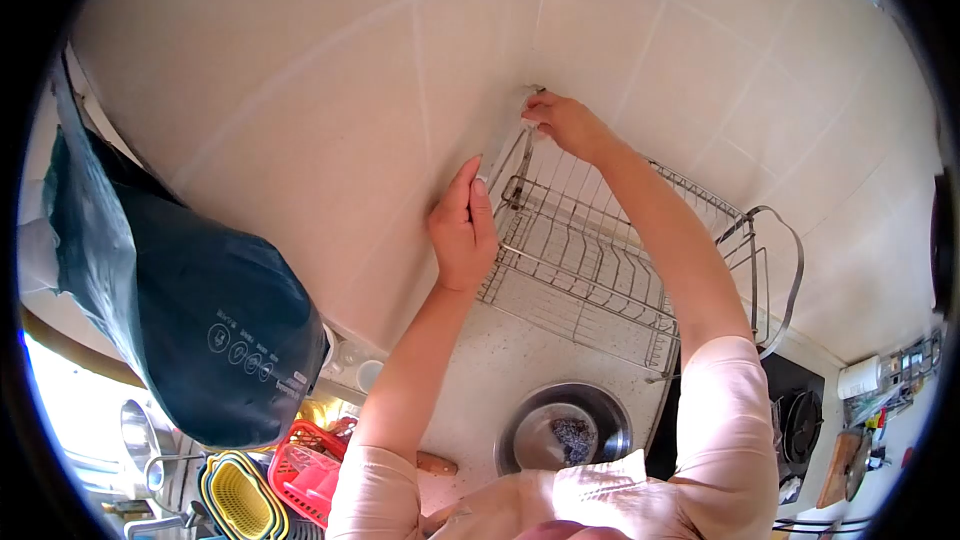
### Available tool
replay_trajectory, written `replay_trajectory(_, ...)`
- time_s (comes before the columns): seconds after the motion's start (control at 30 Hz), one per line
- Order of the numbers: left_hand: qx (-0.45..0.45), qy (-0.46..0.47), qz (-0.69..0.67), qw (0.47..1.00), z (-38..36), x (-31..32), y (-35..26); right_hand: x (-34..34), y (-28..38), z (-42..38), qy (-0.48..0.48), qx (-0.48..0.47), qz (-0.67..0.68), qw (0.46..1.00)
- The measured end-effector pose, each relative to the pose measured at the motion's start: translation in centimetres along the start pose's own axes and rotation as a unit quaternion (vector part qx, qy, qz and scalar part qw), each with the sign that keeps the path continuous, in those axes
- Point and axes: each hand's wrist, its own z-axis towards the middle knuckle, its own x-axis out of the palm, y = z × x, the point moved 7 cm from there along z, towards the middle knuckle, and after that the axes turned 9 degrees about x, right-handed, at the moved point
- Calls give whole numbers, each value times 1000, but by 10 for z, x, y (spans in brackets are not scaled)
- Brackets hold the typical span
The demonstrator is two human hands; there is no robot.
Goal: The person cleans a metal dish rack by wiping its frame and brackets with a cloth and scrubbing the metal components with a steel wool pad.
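My right hand (572,128) reaches to the tiled wall's corner above the far end of a wire dish rack (590,270). Its fingers are closed on a small whitish piece whose kind I cannot make out. Lower and to the left, my left hand (465,235) is raised beside the left wall (330,140), near the rack's left end. Thumb and forefinger are pinched together there, with a bit of white at their tips, too small to name. The two-level metal rack stands on the pale counter (470,355), partly covered by my right forearm.
Near my body sits a metal bowl (520,430) with a dark clump in it. A dark blue bag (215,310) hangs at left, above red (310,475) and yellow baskets (240,500). A black stovetop (795,405) lies to the right.
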Motion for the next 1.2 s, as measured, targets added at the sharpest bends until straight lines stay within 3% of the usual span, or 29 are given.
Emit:
replay_trajectory(0.07, -10, 11, 7, 1000, -2, -1, 2, 10, -8, 1, -40, -8, -50, 998)
replay_trajectory(0.17, -17, 17, 4, 1000, -2, -1, 0, 11, -4, 5, -28, -2, -63, 998)
replay_trajectory(0.37, 28, -10, -10, 1000, 2, 0, -1, 20, 42, -2, 44, -155, -97, 982)
replay_trajectory(0.47, 15, -3, -21, 1000, 0, 1, -1, 10, 75, -24, 92, -168, 29, 981)
replay_trajectory(0.6, 20, -3, 0, 1000, -1, 1, 3, 8, 42, -9, 82, -149, 78, 982)
replay_trajectory(0.63, 17, 9, 6, 1000, -2, 2, 4, 10, 19, 5, 59, -77, 98, 990)
replay_trajectory(0.73, 39, -17, 2, 999, 1, 0, -3, 20, 23, 9, 93, -14, 2, 996)
replay_trajectory(0.83, 20, 3, 20, 1000, 0, 1, -1, 12, 60, -7, 85, -114, 18, 990)
replay_trajectory(0.9, 31, -17, -3, 999, -3, 2, 2, 8, 93, -27, 63, -167, 104, 978)
replay_trajectory(1.0, 18, -15, -2, 1000, -3, 4, 4, -4, 117, -42, 117, -155, 164, 967)
replay_trajectory(1.1, 0, -1, 17, 1000, -3, 1, 1, 17, 31, -5, 30, -86, 157, 983)
replay_trajectory(1.2, 22, -14, 16, 1000, 0, 0, -2, 26, 28, 4, -1, 14, 48, 999)
